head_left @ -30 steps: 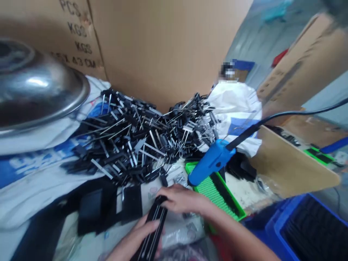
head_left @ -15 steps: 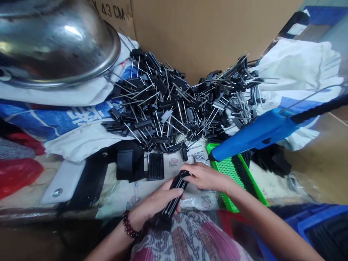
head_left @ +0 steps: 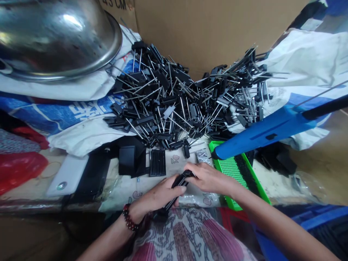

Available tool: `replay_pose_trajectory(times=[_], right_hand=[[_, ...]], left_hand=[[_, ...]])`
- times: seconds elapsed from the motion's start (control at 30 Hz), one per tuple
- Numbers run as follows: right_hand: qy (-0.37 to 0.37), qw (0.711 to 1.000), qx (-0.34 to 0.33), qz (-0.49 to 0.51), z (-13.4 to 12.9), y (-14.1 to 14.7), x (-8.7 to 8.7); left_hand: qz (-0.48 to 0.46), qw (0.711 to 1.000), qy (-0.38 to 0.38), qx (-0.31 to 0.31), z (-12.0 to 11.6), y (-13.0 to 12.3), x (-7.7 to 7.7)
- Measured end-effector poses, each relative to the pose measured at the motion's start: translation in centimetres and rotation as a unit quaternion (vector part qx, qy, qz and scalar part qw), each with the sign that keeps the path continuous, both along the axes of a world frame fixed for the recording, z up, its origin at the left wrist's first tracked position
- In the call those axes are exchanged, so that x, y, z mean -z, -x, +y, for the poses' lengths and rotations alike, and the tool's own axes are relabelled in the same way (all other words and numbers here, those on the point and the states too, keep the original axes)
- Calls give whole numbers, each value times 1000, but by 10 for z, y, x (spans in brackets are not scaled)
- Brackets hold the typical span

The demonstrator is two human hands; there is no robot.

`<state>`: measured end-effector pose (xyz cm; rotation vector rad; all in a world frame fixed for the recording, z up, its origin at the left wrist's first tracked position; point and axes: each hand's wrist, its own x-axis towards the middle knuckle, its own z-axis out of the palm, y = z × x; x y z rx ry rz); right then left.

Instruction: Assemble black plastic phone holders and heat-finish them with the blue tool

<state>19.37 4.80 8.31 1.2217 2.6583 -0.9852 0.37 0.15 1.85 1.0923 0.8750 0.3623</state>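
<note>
At the far left a metal bowl rests upside down on white and blue sacking, with a red plastic bag nearer the edge of the table. Next come a pale flat piece, a black box and a ribbed black block, all lying untouched.

The left hand has its grip closed round a slim black bar, which slants above the lap at the table's near edge. Beyond it spreads a big heap of black pieces with metal rods; whether these are finished or waiting, I cannot tell. The right hand has its grip pinched on the bar's upper end, fingers nearly together. With both hands on it, this bar looks partway through handling, not yet set down.

Further right, a blue power tool hangs over a green tray, touched by neither hand, and loose black pieces lie beyond, apparently not in use
</note>
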Motion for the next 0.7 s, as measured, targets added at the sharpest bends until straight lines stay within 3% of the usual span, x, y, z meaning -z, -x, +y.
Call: replay_pose_trajectory(times=[0.3,0.5,0.7], right_hand=[[-5,1000,-22,4,3,10,3],[16,999,-37,29,12,11,0],[33,998,-45,20,10,8,4]], left_hand=[[81,992,-92,-25,2,-1,-6],[-9,998,40,-55,5,7,0],[-13,997,56,-51,6,10,5]])
